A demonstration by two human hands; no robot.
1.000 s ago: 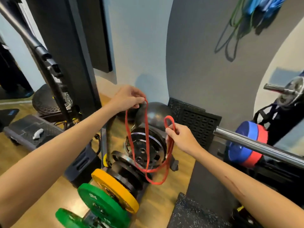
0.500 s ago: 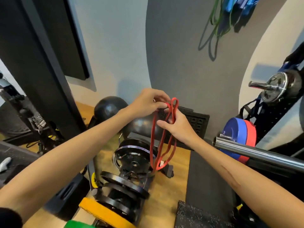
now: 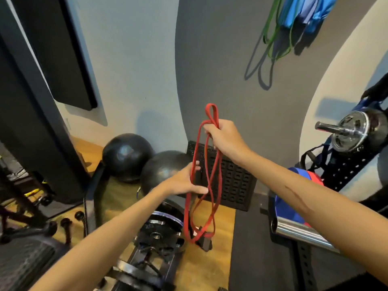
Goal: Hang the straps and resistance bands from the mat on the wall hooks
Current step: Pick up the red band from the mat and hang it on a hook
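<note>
The long red rubber resistance band (image 3: 212, 177) is gripped near its top by the right hand (image 3: 225, 139), whose fingers are curled around the gathered strands, so that a short loop stands above the fist and the rest hangs down in doubled loops over the black weight plates (image 3: 159, 232). Since half a second ago, the right hand has been raised, and the left hand (image 3: 184, 181) has been lowered away from it; where both hands were pressed together at the top of the band, the left hand is now laid lower against the hanging strands with relaxed, open fingers. Green and blue bands (image 3: 294, 24) are seen hanging on the grey wall (image 3: 220, 59) above.
</note>
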